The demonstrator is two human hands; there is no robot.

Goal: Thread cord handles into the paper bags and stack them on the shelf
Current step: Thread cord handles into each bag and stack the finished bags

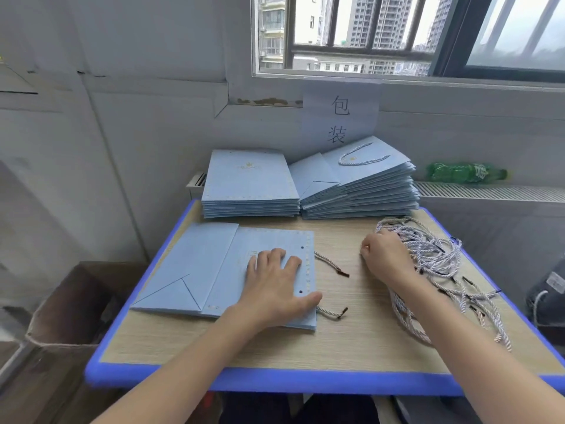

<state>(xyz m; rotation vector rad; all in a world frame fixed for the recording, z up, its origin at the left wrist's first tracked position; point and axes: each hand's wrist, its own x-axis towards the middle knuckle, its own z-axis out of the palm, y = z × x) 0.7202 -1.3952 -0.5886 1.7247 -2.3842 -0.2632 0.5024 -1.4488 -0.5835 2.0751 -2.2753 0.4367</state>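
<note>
1. Outward from the left hand (275, 286): fingers spread and straight, palm pressed flat on the flattened blue paper bag (220, 270), thumb reaching to the punched edge near its lower hole; probably pinning the bag so it cannot slide during threading.
2. Right hand (385, 257): fingers curled down into the tangled cord pile (437, 270); whether pinching a cord or only sorting, cannot tell, since the fingertips are hidden behind the knuckles.
3. Between the hands: two tipped ends of a cord handle (331, 267) poking out from under the bag's open edge, suggesting one side already threaded and a second cord wanted.
4. Farther back on the blue-rimmed table (351, 384): a neat stack of unthreaded bags (249, 185) at left, close at hand for supply; just beside it a fanned stack of finished bags (367, 182), topmost showing its handle loop.
5. Beyond: a paper sign (340, 117) on the wall, a green bottle (464, 172) on the radiator ledge, a cardboard box (76, 304) at the left of the table.
6. No shelf recognisable as such.
</note>
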